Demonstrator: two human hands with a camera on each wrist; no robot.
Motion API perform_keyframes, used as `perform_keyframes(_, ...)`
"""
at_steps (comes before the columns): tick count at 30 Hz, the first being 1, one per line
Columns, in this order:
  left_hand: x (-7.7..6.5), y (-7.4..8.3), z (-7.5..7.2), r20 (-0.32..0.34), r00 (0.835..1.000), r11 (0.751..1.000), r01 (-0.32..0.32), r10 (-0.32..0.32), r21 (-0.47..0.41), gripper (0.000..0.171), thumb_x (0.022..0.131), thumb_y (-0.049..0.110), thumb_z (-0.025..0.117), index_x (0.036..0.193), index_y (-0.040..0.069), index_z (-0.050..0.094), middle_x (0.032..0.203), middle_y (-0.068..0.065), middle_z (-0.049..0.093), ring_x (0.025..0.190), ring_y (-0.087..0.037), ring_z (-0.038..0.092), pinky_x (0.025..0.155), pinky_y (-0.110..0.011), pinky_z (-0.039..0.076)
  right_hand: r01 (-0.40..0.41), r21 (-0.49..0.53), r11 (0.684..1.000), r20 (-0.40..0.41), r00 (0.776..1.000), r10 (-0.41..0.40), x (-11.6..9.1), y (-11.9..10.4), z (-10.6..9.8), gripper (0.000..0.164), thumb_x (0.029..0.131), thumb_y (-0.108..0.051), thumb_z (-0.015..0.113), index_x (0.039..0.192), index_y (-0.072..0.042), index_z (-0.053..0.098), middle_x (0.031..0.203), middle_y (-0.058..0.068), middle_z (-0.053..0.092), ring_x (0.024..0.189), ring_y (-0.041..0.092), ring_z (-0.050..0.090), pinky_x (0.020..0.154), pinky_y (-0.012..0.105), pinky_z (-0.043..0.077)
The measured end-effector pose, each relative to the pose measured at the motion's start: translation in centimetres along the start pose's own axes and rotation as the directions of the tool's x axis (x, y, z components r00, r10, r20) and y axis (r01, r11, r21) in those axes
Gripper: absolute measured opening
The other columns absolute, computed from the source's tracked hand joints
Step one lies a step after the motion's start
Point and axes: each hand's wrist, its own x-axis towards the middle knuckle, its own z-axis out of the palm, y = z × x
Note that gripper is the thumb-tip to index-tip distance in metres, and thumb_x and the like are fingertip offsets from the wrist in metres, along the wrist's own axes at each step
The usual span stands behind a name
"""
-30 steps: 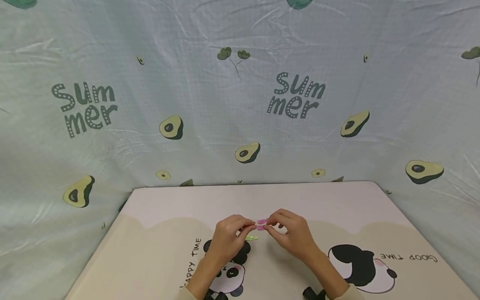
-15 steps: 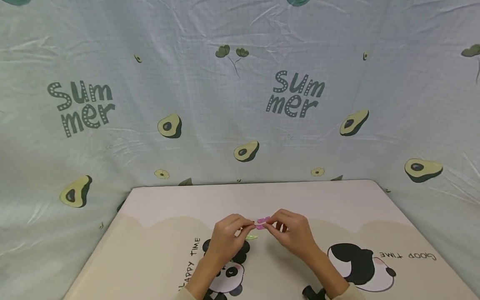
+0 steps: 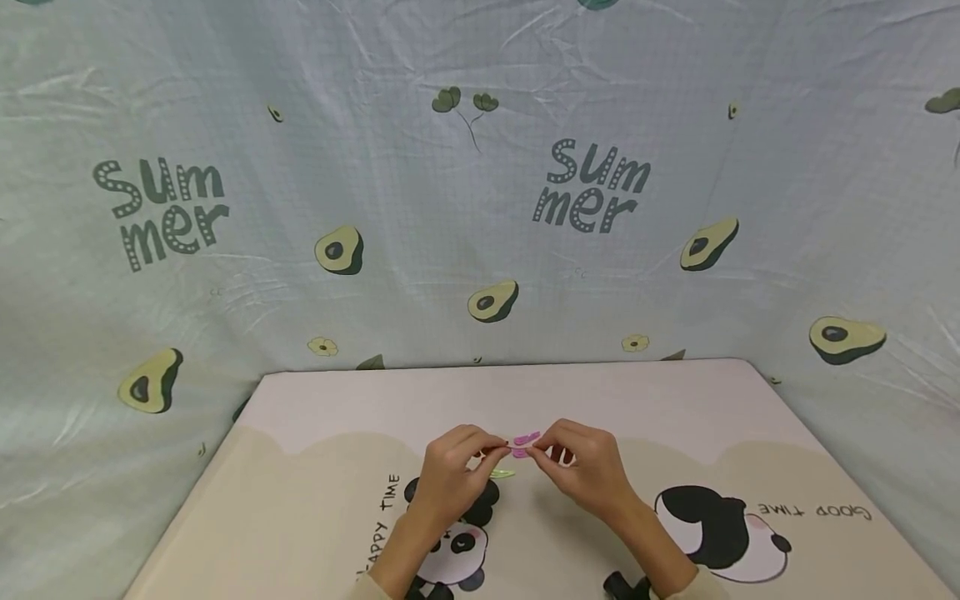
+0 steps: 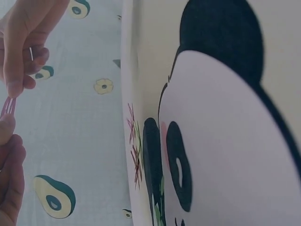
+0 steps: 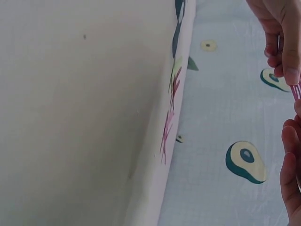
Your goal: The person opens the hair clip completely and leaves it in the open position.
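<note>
My left hand (image 3: 457,471) and right hand (image 3: 588,467) face each other above the middle of the table. Between their fingertips they pinch a small slim pink hair clip (image 4: 8,107), one hand at each end; slits run along it in the right wrist view. Only a thin line of it shows in the head view. Behind the fingertips lie more pink hair clips (image 3: 527,438) on the table. Close to my left fingertips is a green hair clip (image 3: 502,474), partly covered by the hand. Some dark red clips (image 4: 136,165) lie beside these in the left wrist view.
The pale table (image 3: 300,500) has rounded corners and printed pictures, with a panda (image 3: 453,554) under my left arm and a dog (image 3: 723,533) right of my right arm. A curtain with avocado prints (image 3: 480,208) hangs behind it.
Both hands stay almost in place, still pinching the hair clip. The right fingers have shifted slightly, and more of the pink clips behind shows. The head view has tilted a little.
</note>
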Motion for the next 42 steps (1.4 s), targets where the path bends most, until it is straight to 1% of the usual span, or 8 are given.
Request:
perform_keyframes(4,-0.1,0.0,0.15,-0.021,1.0,1.0,-0.015,0.015,-0.007,0.012,0.08,0.008,0.088,0.088,0.011,0.08,0.078,0.004,0.074,0.068,-0.005,0.063,0.062,-0.019,0.053,-0.009,0.012,1.0,0.005,1.0,0.009,-0.19,0.08,0.11,0.02,0.075,-0.007,0.09,0.084,-0.016,0.074,0.077,-0.007,0.072,0.06,0.002,0.056,0.056,0.011,0.047)
perform_keyframes(6,-0.1,-0.03,0.22,-0.035,0.999,1.0,-0.024,0.024,-0.008,0.013,0.078,0.007,0.088,0.087,0.011,0.08,0.077,0.004,0.074,0.067,-0.005,0.063,0.061,-0.019,0.053,0.003,0.023,1.0,-0.005,1.0,-0.003,-0.26,0.17,0.22,0.02,0.076,-0.005,0.089,0.084,-0.015,0.074,0.077,-0.006,0.072,0.059,0.003,0.056,0.056,0.012,0.047)
perform_keyframes(12,0.25,-0.08,0.21,-0.055,0.998,1.0,-0.02,0.019,-0.012,0.014,0.078,0.007,0.089,0.088,0.01,0.079,0.077,0.003,0.074,0.067,-0.006,0.064,0.063,-0.016,0.053,0.047,0.042,0.998,-0.044,0.998,-0.045,-0.04,0.38,0.45,0.021,0.075,-0.001,0.087,0.084,-0.014,0.073,0.077,-0.004,0.073,0.058,0.004,0.056,0.055,0.013,0.048)
perform_keyframes(19,0.41,-0.02,0.26,-0.078,0.995,0.998,-0.057,0.055,-0.033,0.013,0.08,0.005,0.086,0.089,0.01,0.079,0.076,0.002,0.073,0.066,-0.007,0.064,0.062,-0.018,0.054,0.035,0.046,0.998,-0.056,0.998,-0.033,-0.1,0.27,0.49,0.023,0.074,0.0,0.088,0.083,-0.013,0.072,0.076,-0.004,0.072,0.058,0.004,0.055,0.055,0.013,0.047)
perform_keyframes(28,0.36,-0.03,0.22,-0.086,0.995,0.998,-0.051,0.048,-0.029,0.016,0.077,0.003,0.087,0.088,0.01,0.078,0.073,0.003,0.072,0.062,-0.014,0.063,0.063,-0.015,0.052,0.051,0.055,0.997,-0.078,0.996,-0.046,-0.07,0.13,0.76,0.024,0.073,0.001,0.087,0.084,-0.013,0.071,0.074,-0.003,0.07,0.058,0.004,0.054,0.054,0.012,0.047)
perform_keyframes(31,0.32,-0.05,0.22,-0.091,0.995,0.998,-0.049,0.046,-0.03,0.016,0.077,0.002,0.087,0.088,0.01,0.078,0.074,0.003,0.072,0.062,-0.014,0.064,0.063,-0.015,0.052,0.044,0.053,0.998,-0.078,0.996,-0.04,-0.07,0.01,0.82,0.024,0.074,0.0,0.087,0.083,-0.014,0.07,0.074,-0.004,0.07,0.058,0.003,0.053,0.054,0.012,0.047)
perform_keyframes(35,0.17,-0.06,0.33,-0.094,0.995,0.999,-0.043,0.04,-0.033,0.016,0.077,0.002,0.087,0.088,0.01,0.078,0.074,0.003,0.072,0.063,-0.011,0.064,0.063,-0.016,0.053,0.042,0.053,0.998,-0.085,0.996,-0.037,-0.12,-0.13,0.86,0.025,0.073,0.002,0.087,0.081,-0.013,0.069,0.073,-0.004,0.068,0.057,0.004,0.053,0.053,0.012,0.046)
perform_keyframes(42,-0.07,-0.07,0.49,-0.1,0.994,0.999,-0.038,0.034,-0.035,0.016,0.077,0.003,0.087,0.087,0.011,0.078,0.074,0.002,0.073,0.062,-0.013,0.063,0.061,-0.019,0.053,0.038,0.058,0.998,-0.105,0.994,-0.032,-0.24,-0.41,0.86,0.026,0.071,0.003,0.088,0.081,-0.012,0.069,0.072,-0.003,0.068,0.056,0.006,0.054,0.053,0.012,0.046)
